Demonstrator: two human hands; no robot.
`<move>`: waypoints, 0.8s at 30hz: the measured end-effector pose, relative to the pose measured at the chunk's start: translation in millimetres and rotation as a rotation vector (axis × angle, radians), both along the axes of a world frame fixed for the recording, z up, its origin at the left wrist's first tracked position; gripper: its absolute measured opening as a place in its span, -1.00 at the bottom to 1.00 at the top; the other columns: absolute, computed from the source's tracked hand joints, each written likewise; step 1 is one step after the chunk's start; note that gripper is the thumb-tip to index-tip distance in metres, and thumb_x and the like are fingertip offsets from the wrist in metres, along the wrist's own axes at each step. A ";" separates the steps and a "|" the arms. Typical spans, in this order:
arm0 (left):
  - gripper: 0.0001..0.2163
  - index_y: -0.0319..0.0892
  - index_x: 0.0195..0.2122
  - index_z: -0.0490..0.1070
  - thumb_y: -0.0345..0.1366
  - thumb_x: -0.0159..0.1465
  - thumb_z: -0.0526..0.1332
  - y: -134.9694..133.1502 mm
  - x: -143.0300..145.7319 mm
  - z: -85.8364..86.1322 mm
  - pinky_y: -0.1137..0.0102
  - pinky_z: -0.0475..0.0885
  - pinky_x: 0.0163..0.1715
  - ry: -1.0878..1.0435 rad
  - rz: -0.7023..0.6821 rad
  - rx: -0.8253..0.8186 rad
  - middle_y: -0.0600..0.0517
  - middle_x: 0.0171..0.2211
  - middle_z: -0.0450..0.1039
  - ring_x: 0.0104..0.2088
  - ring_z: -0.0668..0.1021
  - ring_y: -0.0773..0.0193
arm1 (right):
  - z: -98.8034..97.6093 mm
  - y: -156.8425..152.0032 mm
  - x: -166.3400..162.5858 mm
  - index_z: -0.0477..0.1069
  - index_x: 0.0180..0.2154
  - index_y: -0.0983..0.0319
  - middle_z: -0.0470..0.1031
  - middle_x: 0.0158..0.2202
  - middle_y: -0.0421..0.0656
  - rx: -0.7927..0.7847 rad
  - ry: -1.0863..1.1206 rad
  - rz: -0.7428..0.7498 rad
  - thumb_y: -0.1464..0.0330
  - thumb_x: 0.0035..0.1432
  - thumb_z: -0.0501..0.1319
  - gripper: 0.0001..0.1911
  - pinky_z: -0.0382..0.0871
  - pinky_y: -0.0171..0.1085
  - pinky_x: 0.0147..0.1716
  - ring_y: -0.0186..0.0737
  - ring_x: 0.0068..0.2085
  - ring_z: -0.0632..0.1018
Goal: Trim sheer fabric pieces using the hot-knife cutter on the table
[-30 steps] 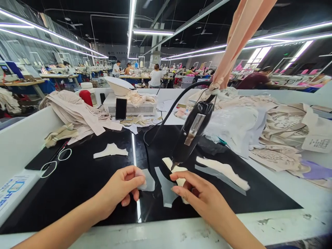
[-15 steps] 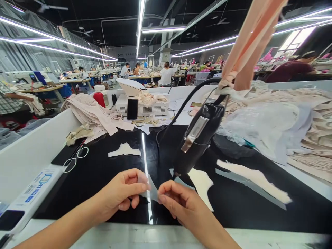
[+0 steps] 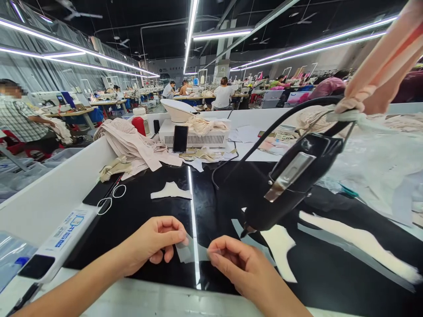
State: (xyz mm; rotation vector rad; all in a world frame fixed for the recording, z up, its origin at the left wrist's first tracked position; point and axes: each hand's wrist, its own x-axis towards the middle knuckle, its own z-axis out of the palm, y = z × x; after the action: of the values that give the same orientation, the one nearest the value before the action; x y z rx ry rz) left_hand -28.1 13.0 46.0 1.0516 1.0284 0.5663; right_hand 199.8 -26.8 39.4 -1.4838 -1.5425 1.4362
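Both hands pinch one small translucent film piece (image 3: 190, 252) just above the black glossy table top (image 3: 142, 220). My left hand (image 3: 150, 244) grips its left end between thumb and forefinger. My right hand (image 3: 234, 264) pinches its right end. Close above and right of my right hand hangs a black hand tool (image 3: 291, 180), its tip pointing down at a cream fabric cut piece (image 3: 280, 248). The tool dangles from a peach fabric strap (image 3: 380, 75) and trails a black cord.
Another cream cut piece (image 3: 171, 191) lies mid-table, a long one (image 3: 360, 246) at right. Scissors (image 3: 112, 198) and a pile of beige fabric (image 3: 125, 143) sit left, a white machine (image 3: 193, 132) with a phone behind. Lace and white fabric are heaped right. Other people work in the background.
My right hand left the cream piece and came over to pinch the film held by my left hand. The view shifted left, so the hanging tool now sits further right.
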 end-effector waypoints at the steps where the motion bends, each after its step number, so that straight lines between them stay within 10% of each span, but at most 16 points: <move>1: -0.69 -0.20 -0.33 0.40 -0.08 0.17 0.41 0.4 -2.0 -1.0 0.59 -0.15 -0.75 -0.004 0.006 -0.004 0.05 -0.28 0.50 -0.65 0.31 0.60 | -0.1 0.1 -1.0 0.45 -0.38 0.16 0.21 -0.53 -0.31 -0.014 0.016 -0.010 0.13 0.13 0.23 -0.76 -0.10 -0.35 -0.61 -0.42 -0.56 0.11; 19: -0.82 -0.23 -0.37 0.38 -0.27 0.18 0.35 4.4 -8.6 -9.9 0.60 0.15 -0.62 -0.154 0.069 0.017 0.01 -0.33 0.46 -0.50 0.42 0.48 | -0.6 0.0 -10.6 0.46 -0.43 0.19 0.25 -0.53 -0.29 0.074 0.045 0.076 0.22 0.14 0.26 -0.82 0.11 -0.35 -0.50 -0.37 -0.49 0.22; 24: -0.80 -0.20 -0.43 0.33 -0.25 0.11 0.34 1.9 -6.0 -6.8 0.48 0.33 -0.42 -0.339 0.003 0.061 0.06 -0.47 0.38 -0.47 0.41 0.38 | -0.1 -0.3 -9.5 0.52 -0.14 0.10 0.36 -0.41 -0.23 0.135 0.003 0.081 0.04 0.24 0.18 -0.66 0.22 -0.32 -0.42 -0.28 -0.41 0.31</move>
State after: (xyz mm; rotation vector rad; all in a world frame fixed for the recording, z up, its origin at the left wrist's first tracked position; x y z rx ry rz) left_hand -34.2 14.9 39.1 0.9667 0.7189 0.7538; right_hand 190.3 -27.1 39.3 -1.3533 -1.6799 1.3503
